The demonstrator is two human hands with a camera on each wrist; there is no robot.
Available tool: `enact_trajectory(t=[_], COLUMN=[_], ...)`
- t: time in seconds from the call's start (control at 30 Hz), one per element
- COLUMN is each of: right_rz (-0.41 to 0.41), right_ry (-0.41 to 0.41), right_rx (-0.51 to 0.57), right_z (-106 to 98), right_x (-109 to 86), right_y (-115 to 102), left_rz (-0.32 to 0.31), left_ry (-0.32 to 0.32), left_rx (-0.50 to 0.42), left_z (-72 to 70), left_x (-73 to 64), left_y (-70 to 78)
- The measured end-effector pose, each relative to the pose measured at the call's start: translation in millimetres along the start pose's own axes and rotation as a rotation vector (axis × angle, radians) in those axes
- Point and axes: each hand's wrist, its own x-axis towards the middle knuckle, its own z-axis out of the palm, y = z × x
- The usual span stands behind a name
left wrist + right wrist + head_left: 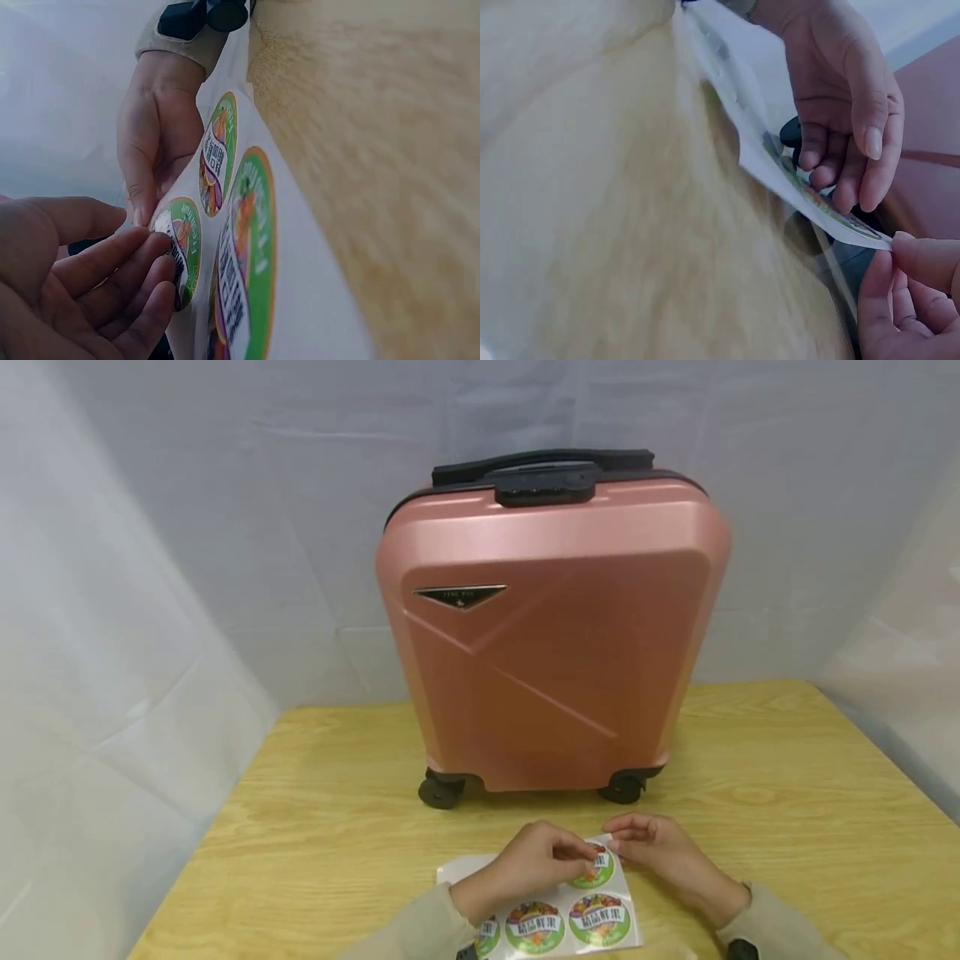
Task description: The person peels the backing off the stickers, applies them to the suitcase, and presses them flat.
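A white sticker sheet (461,867) lies in front of me, its upper right part tilted up from the table. Round fruit stickers (535,930) with green borders show on it; the upper left part is plain white. My right hand (672,857) pinches the top right corner of the sheet between thumb and finger, seen closely in the right wrist view. My left hand (531,866) is over the sheet, fingertips at the top right sticker (595,882) and partly covering it. In the left wrist view, the left thumb stands apart from the fingers (124,289).
A pink hard-shell suitcase (555,668) stands upright on its black wheels (441,792) just beyond the hands. Its black top handle (543,462) faces up. The wooden table (315,827) extends to both sides, with white cloth (247,527) hanging behind.
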Motion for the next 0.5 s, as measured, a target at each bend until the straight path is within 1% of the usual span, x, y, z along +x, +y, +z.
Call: enact_trajectory(t=[0.13,0.23,0.37,0.5], right_rz=[0.046,0.061,0.072,0.080], right_ry=[-0.053,-0.090,-0.112,-0.129], right_rx=[0.147,0.225,0.299,0.342], right_z=[-0.3,-0.8,-0.8,0.9], right_x=[1.0,2.0,2.2,1.5], right_y=[0.4,0.1,-1.5,-3.2], left_rz=[-0.016,-0.024,-0.024,-0.024], left_ry=[-0.008,0.000,0.021,0.038], left_rx=[-0.018,-0.011,0.007,0.012], left_z=[0.0,-1.2,-1.9,-0.7], left_x=[1.3,2.1,2.9,2.5], left_y=[0.3,0.7,1.6,1.4])
